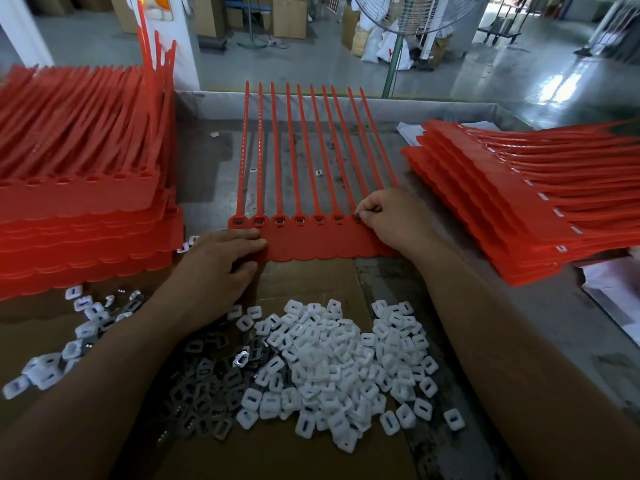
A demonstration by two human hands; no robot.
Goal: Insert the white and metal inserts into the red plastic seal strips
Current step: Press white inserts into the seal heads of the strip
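A red sheet of joined seal strips [311,242] lies flat in the middle of the table, its long tails pointing away from me. Several of its head sockets hold metal inserts. My left hand [221,268] presses flat on the sheet's near left corner. My right hand [391,220] has curled fingers and pinches a small insert at a socket near the sheet's right end. The insert itself is mostly hidden by the fingertips. A pile of white inserts [346,362] and a pile of grey metal inserts [207,386] lie on cardboard close to me.
A tall stack of red seal sheets [79,188] stands at the left. Another stack [519,209], with white inserts fitted, lies at the right. Loose white inserts [52,362] are scattered at the near left. A standing fan [398,36] and boxes are beyond the table.
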